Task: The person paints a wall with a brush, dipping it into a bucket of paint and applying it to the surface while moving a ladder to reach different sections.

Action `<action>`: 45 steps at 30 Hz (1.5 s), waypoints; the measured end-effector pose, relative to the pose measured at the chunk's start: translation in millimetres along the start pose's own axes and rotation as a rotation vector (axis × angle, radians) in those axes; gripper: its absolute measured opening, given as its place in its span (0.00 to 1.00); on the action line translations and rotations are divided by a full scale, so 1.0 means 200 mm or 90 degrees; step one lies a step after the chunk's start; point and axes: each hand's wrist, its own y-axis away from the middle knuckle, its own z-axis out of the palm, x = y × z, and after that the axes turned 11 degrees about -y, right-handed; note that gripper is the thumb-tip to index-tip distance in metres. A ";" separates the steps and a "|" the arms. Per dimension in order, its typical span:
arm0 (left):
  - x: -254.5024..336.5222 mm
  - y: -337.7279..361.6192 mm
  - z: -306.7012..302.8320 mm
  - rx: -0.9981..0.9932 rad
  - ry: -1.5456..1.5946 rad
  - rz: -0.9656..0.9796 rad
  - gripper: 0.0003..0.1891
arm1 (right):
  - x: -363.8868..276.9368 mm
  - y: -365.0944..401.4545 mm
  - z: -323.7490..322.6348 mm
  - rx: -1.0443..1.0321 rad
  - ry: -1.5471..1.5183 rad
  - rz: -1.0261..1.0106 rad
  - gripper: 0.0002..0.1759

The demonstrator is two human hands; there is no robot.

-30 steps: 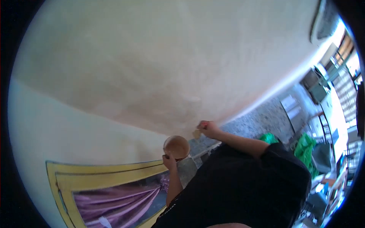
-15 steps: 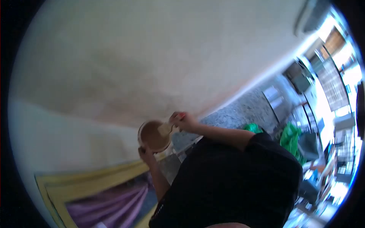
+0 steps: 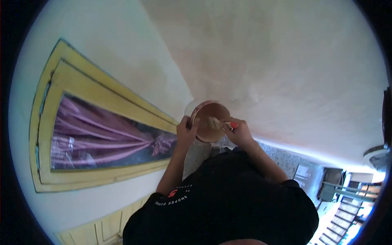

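Observation:
A round tub point(image 3: 210, 110) with brownish contents is held up in front of my chest, its mouth facing me. The fingers of my left hand point(image 3: 187, 132) grip its left rim, thumb over the edge. On the other side, my right hand point(image 3: 240, 132) is closed on a brush point(image 3: 215, 123) with a red-tipped handle. The brush's pale bristle end is inside the tub, over the contents. Whether it touches them is hard to tell.
A yellow-framed window point(image 3: 110, 87) with a tied purple curtain point(image 3: 98, 132) is at left. Blotchy pale walls point(image 3: 261, 53) meet in a corner beyond the tub. Grey floor point(image 3: 277, 157), crates and furniture lie at lower right.
The view has swung left, bringing the whole window into sight. The tub and both hands now appear farther right in the view, with the brush deeper inside the tub.

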 end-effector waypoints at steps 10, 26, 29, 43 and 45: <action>0.07 -0.02 -0.14 0.026 0.028 -0.033 0.17 | -0.08 -0.25 0.20 -0.052 0.360 -0.070 0.13; -0.09 -0.01 -0.09 0.089 -0.001 -0.099 0.20 | -0.09 -0.20 0.22 -0.077 0.255 -0.065 0.10; -0.15 -0.02 -0.04 0.100 0.014 -0.107 0.22 | -0.07 -0.15 0.18 -0.049 0.170 -0.084 0.10; -0.18 -0.03 -0.02 0.039 0.122 -0.235 0.20 | 0.18 -0.11 0.04 0.153 -0.432 0.334 0.13; -0.18 -0.03 -0.03 0.022 0.145 -0.259 0.20 | 0.18 -0.11 0.04 0.157 -0.439 0.335 0.13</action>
